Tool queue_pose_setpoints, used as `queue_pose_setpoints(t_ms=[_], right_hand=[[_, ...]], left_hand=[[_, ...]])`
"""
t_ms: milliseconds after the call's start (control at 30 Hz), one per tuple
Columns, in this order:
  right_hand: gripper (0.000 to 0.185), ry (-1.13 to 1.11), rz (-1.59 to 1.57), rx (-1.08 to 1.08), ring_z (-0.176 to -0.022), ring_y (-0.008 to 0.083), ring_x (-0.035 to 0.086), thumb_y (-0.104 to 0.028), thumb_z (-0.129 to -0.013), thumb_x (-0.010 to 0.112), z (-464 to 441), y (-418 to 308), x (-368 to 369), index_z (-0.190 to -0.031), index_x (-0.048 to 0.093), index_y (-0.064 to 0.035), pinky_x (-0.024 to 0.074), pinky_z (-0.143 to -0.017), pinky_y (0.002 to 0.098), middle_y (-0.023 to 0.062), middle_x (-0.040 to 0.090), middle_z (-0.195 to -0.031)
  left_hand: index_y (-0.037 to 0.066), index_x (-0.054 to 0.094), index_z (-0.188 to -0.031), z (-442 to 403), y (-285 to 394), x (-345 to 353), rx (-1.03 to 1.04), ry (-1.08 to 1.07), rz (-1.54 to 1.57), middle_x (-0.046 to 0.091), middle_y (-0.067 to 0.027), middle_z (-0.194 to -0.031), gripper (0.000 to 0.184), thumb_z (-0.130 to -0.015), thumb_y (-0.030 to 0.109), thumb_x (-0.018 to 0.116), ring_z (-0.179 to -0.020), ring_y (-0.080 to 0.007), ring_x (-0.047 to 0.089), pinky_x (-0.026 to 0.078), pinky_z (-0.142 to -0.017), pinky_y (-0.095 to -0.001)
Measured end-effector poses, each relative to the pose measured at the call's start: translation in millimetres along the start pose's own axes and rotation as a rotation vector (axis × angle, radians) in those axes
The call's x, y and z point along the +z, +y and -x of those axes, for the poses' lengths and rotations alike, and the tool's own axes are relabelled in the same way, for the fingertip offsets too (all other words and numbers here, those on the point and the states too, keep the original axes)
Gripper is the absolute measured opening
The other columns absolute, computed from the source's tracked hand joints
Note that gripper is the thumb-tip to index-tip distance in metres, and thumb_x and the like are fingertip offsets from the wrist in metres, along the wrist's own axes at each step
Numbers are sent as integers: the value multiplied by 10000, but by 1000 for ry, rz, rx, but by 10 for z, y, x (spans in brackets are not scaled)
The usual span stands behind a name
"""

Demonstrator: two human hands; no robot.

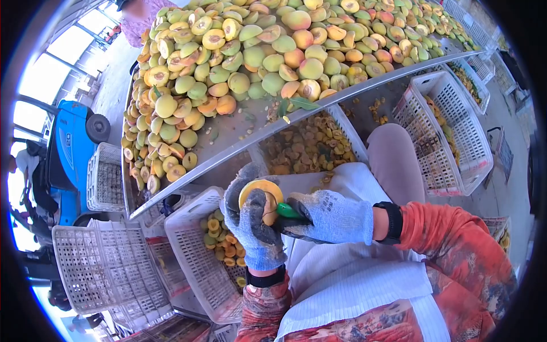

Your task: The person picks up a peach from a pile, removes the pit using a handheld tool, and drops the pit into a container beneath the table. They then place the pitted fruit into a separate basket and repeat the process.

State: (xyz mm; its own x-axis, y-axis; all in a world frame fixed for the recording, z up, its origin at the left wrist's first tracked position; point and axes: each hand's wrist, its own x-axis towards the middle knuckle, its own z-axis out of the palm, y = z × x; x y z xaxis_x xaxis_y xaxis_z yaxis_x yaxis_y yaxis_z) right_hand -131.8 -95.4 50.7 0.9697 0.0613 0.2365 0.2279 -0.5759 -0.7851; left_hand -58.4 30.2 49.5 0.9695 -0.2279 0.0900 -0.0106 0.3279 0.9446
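Observation:
Over the lap, my left hand (249, 219), in a blue and grey glove, holds a halved yellow fruit (261, 194) with its cut side up. My right hand (327, 216), gloved the same way, is closed around the green handle of a tool (289, 211). The tool's tip meets the fruit near its pit; its blade is hidden by the fruit and fingers. Beyond both hands, many green and orange fruits (273, 82), several of them halved, are heaped on a metal table (228, 145).
A white crate (196, 251) holding fruit halves stands left of my lap. Under the table edge, another crate (356, 134) holds scraps. More crates (476, 142) stand at right and stacked crates (97, 262) at left. A blue vehicle (71, 148) and a person (139, 23) are beyond.

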Motion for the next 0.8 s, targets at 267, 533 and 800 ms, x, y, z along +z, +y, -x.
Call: queue_pose_setpoints(t_ms=[267,533,800], right_hand=[[395,113,149,-23,-479,321,554,-394,-787,602,-117,-29,-122,-961,513,-50,437,-436,381,140,535,-570],[423,159,150,-17,-492,319,562,-414,-785,596,-112,-39,-75,-984,507,-51,435,-434,370,134,545,-577],[358,156,-87,27,-495,288,572,-348,-813,594,28,-138,112,-1001,505,-56,433,-440,378,131,576,-620]], left_hand=[[-20,493,-1159,-139,58,130,-209,50,362,570,-168,-1036,485,-832,334,542,-898,-287,596,500,-768,-348],[-8,468,-1183,-55,51,144,-124,107,228,533,-132,-1116,528,-880,424,454,-953,-257,567,480,-815,-350],[-32,486,-1128,64,63,164,58,137,-34,581,-162,-935,429,-885,321,468,-757,-218,587,516,-629,-300]])
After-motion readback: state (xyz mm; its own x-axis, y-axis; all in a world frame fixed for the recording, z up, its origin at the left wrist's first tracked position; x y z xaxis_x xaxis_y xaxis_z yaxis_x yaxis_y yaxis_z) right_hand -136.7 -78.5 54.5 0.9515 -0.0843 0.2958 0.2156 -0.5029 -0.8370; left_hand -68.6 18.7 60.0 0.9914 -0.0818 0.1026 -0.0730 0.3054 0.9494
